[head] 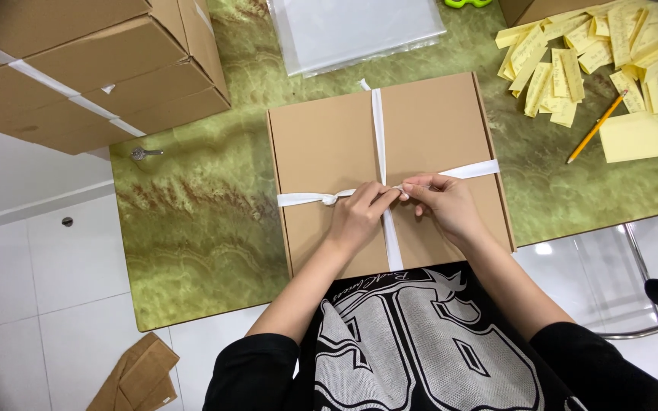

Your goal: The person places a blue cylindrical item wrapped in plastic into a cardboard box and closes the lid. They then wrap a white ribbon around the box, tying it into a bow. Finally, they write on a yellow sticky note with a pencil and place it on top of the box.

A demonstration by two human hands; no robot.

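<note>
I'm seeing both hands meeting mid flat brown box (321, 152), sitting centre of green tabletop (192, 221). Left hand (359, 217) & right hand (442, 204) each pinching white ribbon (379, 122) at the crossing, prob. keeping it taut. Yellow notes (595, 53) & pencil (597, 126) lying far right.

Head cam, steep down, close over table (192, 221).

flat tan box (428, 137) centre, white-ribboned; big taped brown cartons (93, 68) top left; yellow slips (595, 53) top right
</note>
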